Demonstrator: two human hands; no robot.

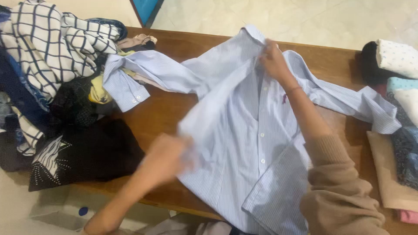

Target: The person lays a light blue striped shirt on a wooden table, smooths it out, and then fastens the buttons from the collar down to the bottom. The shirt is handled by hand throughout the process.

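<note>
Right hand (273, 61) in the upper middle of the frame, closed on the collar area of a pale blue striped shirt (244, 143), pinching the fabric near the neckline. Left hand (167, 159) lower, left of centre, blurred, closed around the shirt's front edge and lifting that panel off the surface (161, 117). Shirt spread face up across the middle of the wooden surface, buttons running down the centre, one sleeve stretched toward the upper left, its cuff just beside a heap of clothes, the other sleeve reaching to the right edge. Beige sleeve (344, 196) covering the right forearm at the lower right. Unsorted heap at the left of the frame: a white garment with dark grid checks (52, 39) on top, a black garment (87, 152) at the bottom, hanging over the near edge. Folded stack of clothes (398, 109) along the right edge, touching the shirt's cuff. Pale tiled floor (283, 17) across the top of the frame.
</note>
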